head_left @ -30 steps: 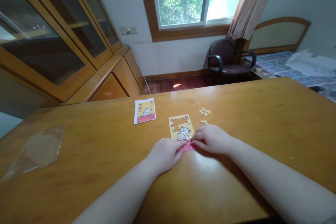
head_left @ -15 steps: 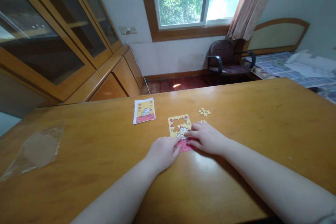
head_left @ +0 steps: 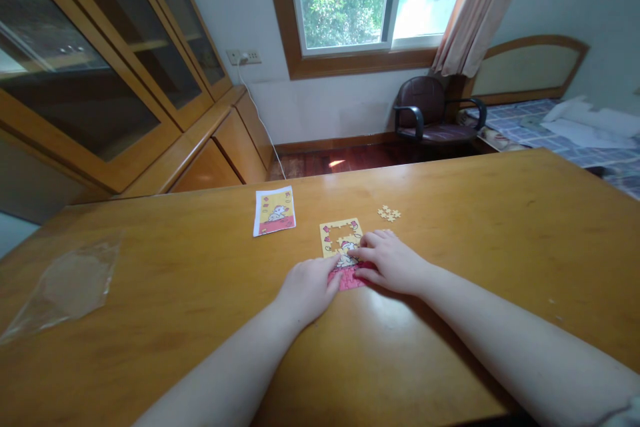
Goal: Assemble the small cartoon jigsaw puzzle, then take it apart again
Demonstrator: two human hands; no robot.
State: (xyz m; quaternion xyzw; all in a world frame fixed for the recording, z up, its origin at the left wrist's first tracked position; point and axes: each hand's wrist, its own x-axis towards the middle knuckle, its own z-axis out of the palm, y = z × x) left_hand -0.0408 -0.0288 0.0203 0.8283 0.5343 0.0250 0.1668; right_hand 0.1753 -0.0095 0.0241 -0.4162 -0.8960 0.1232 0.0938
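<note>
A partly assembled jigsaw puzzle (head_left: 353, 279) lies flat on the table, yellow above and pink along the bottom, with a white cartoon animal in its middle. A gap in its upper part shows the wood beneath. My left hand (head_left: 310, 290) rests at the lower left edge, thumb and forefinger apart and touching the puzzle. Over the right side lies my right hand (head_left: 387, 260), fingers spread, their tips on the animal and the pink part. Whether a piece sits under those fingertips cannot be made out. Several loose puzzle pieces (head_left: 389, 213) lie beyond my right hand.
A printed picture card (head_left: 275, 211) with the same design lies left of the puzzle. A clear plastic bag (head_left: 70, 280) is at the table's left. Beyond the wooden table (head_left: 190, 260) are a glass-door cabinet (head_left: 100, 73), an armchair (head_left: 425, 110) and a bed (head_left: 530, 123).
My right hand has shifted slightly left across the puzzle, its fingertips still on it. My left hand has moved only slightly. The loose pieces and picture card stay put.
</note>
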